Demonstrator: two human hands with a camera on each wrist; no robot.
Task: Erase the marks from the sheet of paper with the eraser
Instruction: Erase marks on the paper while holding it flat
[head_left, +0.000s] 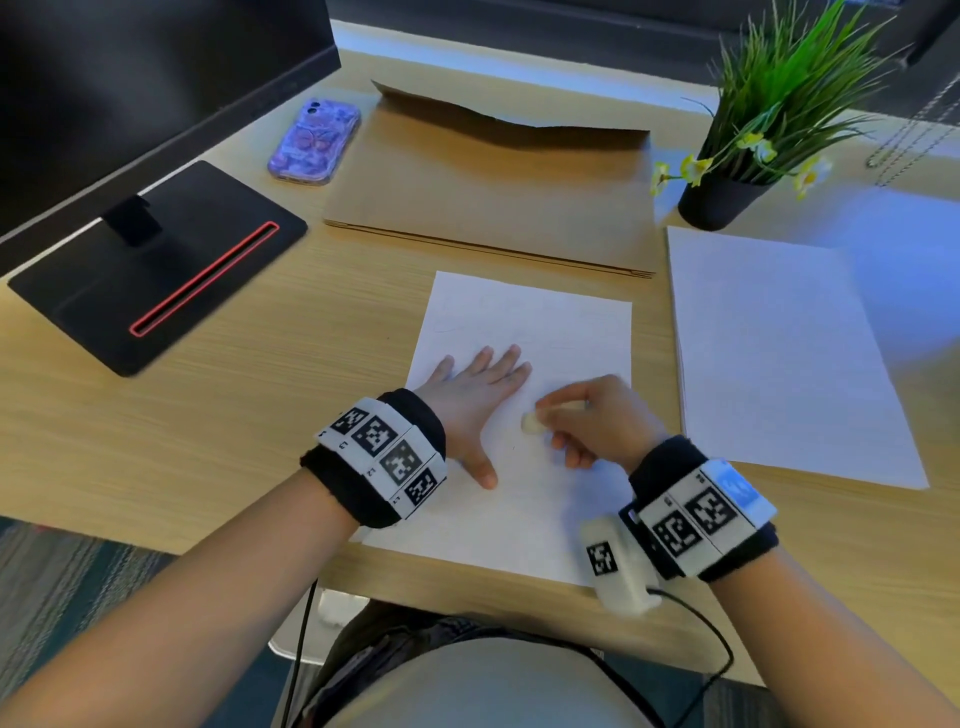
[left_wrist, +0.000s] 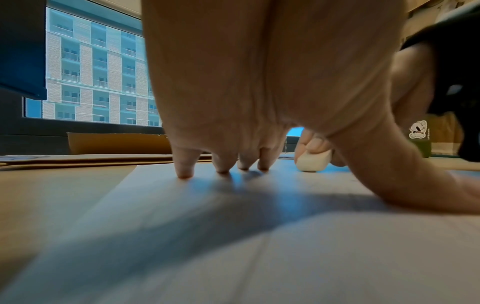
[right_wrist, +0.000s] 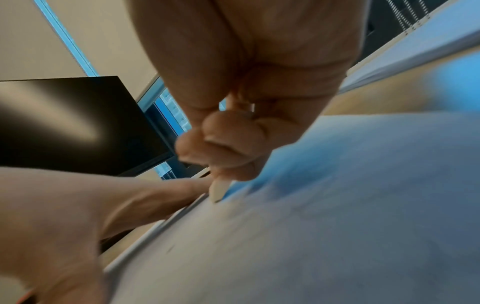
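Sheet of paper (head_left: 524, 493) is pinned to the tabletop (head_left: 234, 426) by the left hand (head_left: 470, 397), fingers spread flat, to stop slip. Eraser (head_left: 531, 422) is pinched in the right hand (head_left: 597, 415), tip on the sheet. Remaining marks are faint, probably near the top.

Light wood-grain worktop (head_left: 218, 415); grey patterned carpet (head_left: 62, 587) below. Window (left_wrist: 98, 82) behind faces a multi-storey building. Daylight tints surfaces blue.
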